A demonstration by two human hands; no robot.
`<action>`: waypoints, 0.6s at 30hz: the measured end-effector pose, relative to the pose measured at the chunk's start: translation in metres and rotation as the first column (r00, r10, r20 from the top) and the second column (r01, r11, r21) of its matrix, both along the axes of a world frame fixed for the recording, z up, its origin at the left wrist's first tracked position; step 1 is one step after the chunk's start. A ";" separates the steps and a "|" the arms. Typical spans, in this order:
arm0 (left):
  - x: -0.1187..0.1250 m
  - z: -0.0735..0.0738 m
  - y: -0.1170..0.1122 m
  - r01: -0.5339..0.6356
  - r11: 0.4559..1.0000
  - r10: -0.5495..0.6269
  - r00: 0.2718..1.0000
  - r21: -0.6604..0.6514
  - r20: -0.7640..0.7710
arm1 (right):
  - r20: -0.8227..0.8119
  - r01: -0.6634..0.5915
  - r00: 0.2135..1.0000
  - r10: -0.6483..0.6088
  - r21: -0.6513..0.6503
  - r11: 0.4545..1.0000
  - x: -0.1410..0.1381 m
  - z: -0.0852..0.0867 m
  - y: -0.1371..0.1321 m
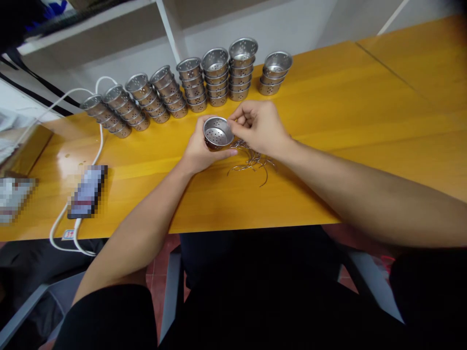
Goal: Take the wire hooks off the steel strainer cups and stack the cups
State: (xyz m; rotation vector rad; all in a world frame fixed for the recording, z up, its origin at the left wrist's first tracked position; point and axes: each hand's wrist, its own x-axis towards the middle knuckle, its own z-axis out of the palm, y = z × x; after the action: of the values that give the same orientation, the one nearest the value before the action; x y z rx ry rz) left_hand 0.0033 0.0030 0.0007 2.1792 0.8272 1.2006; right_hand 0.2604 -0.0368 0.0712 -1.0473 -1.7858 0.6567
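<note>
A small perforated metal cup (218,132) sits in my left hand (198,154), whose fingers and thumb wrap round its side, with the open mouth facing me. At the right side of the cup's rim, my right hand (263,127) has thumb and forefinger pinched together. Whatever lies between those fingertips is too small to make out. Below my right hand, a loose pile of thin curved metal wires (251,163) lies on the table, partly hidden by the hand and wrist.
Several stacks of similar perforated cups (192,85) line the back of the yellow table (365,112), and a shorter stack (275,73) stands apart to their right. On the left lie a phone (87,192) and a white cable (100,146). A shelf (91,22) is behind.
</note>
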 end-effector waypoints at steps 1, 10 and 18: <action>0.001 0.000 0.000 -0.001 1.000 0.001 1.000 0.004 -0.003 | -0.023 -0.013 1.000 0.014 0.018 1.000 0.000 -0.003 0.003; 0.008 0.009 -0.014 -0.024 0.999 0.024 1.000 0.034 -0.010 | -0.084 -0.046 0.995 0.051 0.058 0.997 -0.002 -0.017 0.014; 0.000 0.009 -0.012 0.038 0.997 -0.037 0.999 -0.064 0.020 | -0.171 -0.254 0.950 0.262 0.067 0.965 0.003 -0.004 0.007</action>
State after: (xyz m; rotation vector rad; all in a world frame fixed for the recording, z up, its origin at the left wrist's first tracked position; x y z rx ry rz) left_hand 0.0037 -0.0090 0.0102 2.1201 0.8023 1.1584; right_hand 0.2639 -0.0296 0.0672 -0.7054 -1.7853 0.8393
